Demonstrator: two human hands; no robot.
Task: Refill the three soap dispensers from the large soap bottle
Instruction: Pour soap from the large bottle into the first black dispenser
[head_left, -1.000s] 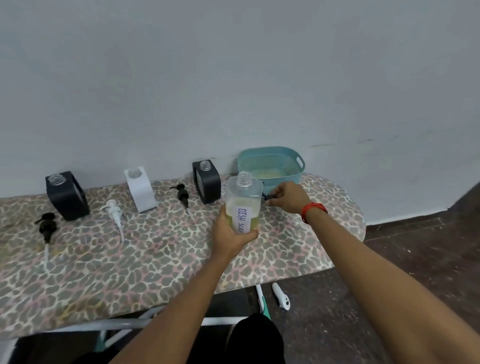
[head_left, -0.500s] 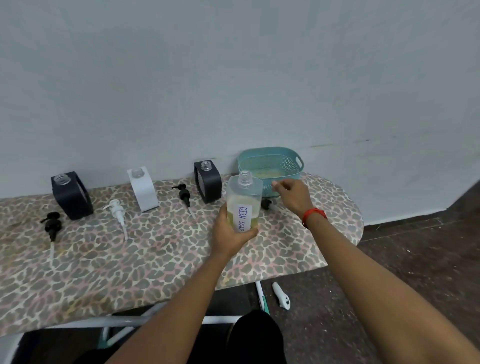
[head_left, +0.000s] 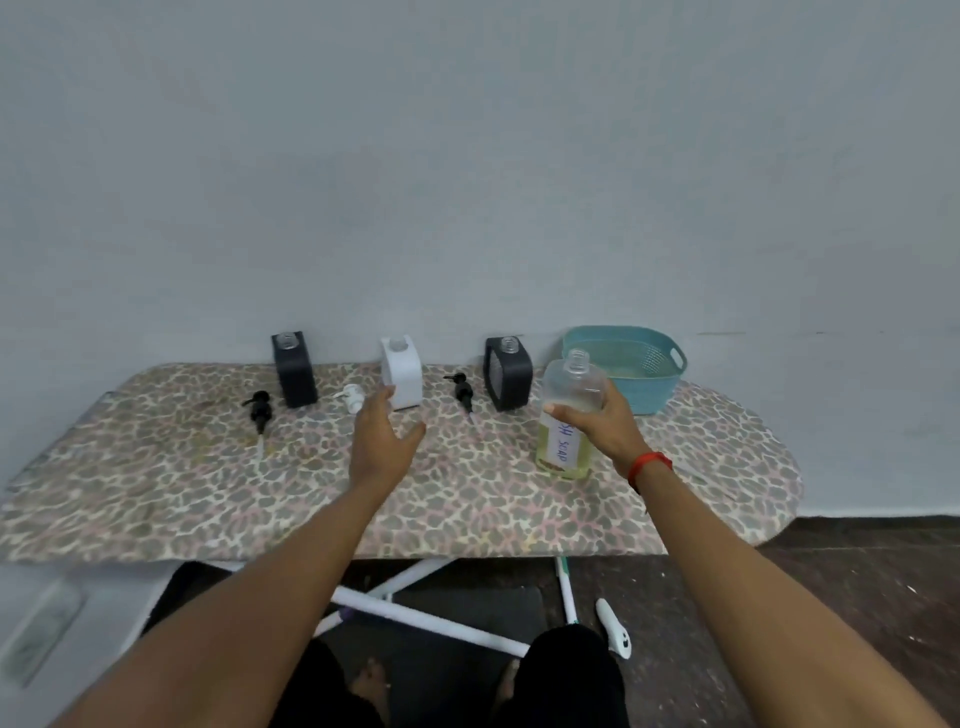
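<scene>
The large clear soap bottle (head_left: 567, 415), uncapped and holding yellowish liquid low down, stands on the leopard-print board (head_left: 156, 493); my right hand (head_left: 602, 421) grips its side. My left hand (head_left: 382, 441) hovers open with spread fingers just in front of the white dispenser (head_left: 401, 371). A black dispenser (head_left: 294, 368) stands at the left and another black dispenser (head_left: 509, 373) at the right, all three with open necks. Their pumps lie loose on the board: a black pump (head_left: 259, 410), a white pump (head_left: 353, 397), a black pump (head_left: 463, 391).
A teal plastic basket (head_left: 628, 364) sits at the back right against the wall, behind the large bottle. The board's white legs (head_left: 415, 613) and a white object (head_left: 615, 629) are on the dark floor below.
The bottle passed from my left hand to my right hand. My left hand let go and moved left toward the white dispenser. The view shifted to show the whole board.
</scene>
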